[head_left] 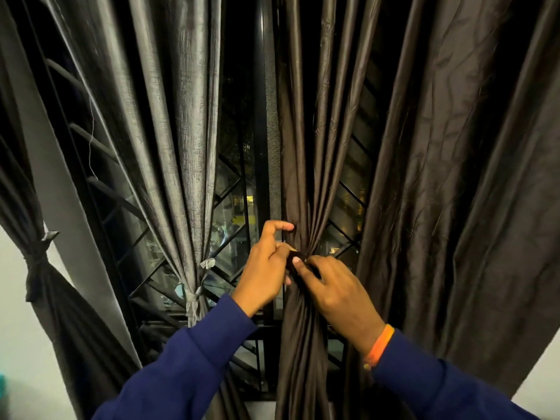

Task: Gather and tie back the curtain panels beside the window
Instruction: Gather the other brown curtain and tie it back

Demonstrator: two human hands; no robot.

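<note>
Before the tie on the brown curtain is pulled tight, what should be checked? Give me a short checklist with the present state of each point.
1. Brown curtain gathered into one bunch at the tie: ok.
2. Left hand and right hand both at the tie: ok.
3. Tie goes fully around the bunch: cannot tell, hands cover it.
4. Knot finished: cannot tell.
5. Grey curtain already tied: ok.
6. Wide brown panel on the right tied back: not ok, it hangs loose.

No readable text, label, brand, number or sign appears on anything here.
</note>
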